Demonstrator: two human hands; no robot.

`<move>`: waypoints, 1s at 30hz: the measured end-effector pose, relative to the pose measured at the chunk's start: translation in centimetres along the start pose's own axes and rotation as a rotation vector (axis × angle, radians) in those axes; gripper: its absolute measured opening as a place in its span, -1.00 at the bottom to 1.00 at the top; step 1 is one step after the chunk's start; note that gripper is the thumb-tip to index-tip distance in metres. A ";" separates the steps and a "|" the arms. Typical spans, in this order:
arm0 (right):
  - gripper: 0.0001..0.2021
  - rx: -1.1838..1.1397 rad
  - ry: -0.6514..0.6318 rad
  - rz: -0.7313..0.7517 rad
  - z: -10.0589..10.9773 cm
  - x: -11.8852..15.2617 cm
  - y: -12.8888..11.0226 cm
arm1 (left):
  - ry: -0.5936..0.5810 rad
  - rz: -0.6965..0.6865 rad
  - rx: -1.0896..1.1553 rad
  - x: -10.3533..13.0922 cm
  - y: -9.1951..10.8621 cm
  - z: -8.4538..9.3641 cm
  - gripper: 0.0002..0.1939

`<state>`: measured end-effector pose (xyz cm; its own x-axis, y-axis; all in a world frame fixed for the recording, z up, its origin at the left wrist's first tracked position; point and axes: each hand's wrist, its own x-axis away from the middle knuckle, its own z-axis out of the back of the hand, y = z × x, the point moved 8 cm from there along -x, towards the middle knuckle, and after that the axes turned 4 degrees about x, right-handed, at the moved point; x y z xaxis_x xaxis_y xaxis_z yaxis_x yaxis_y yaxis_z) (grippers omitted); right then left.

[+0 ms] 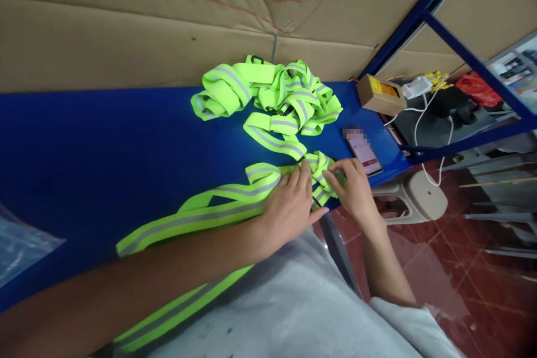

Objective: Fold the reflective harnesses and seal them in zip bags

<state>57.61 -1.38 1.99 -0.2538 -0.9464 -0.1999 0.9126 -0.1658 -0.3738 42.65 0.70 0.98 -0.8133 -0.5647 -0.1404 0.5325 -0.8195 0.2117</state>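
Note:
A neon-yellow reflective strap (235, 193) with a grey stripe stretches along the front of the blue table, and part of it hangs over the front edge. Its right end is bunched in a tangle near the table corner. My left hand (291, 201) rests palm-down on the strap beside this tangle, thumb spread away from the fingers. At the tangle's right side, my right hand (352, 187) pinches a fold of strap between thumb and fingers. Behind both hands lies a heap of similar reflective straps (293, 95), with a dark buckle showing at its back.
The blue table (104, 145) backs onto a cardboard-covered wall. Right of the heap are a phone (364, 151) and a small cardboard box (380, 95). Clear plastic (25, 246) lies at left. A blue metal frame, white cables and a plastic stool (423, 196) are at right.

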 end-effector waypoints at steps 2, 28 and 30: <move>-0.38 0.048 0.055 -0.088 -0.4 -0.2 1.4 | -0.013 0.042 -0.022 0.7 -0.8 0.4 -0.05; -0.36 -0.260 0.159 -0.445 -0.2 1.2 4.6 | -0.035 0.009 -0.007 3.9 -0.3 0.0 -0.16; -0.41 -0.148 0.281 -0.359 0.3 1.7 3.3 | -0.059 -0.006 -0.031 3.9 0.2 -0.4 -0.17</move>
<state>60.28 -3.60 0.75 -0.6400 -0.7214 -0.2645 0.7013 -0.4079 -0.5846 39.68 -1.68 0.13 -0.8282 -0.5541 -0.0835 0.5342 -0.8257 0.1809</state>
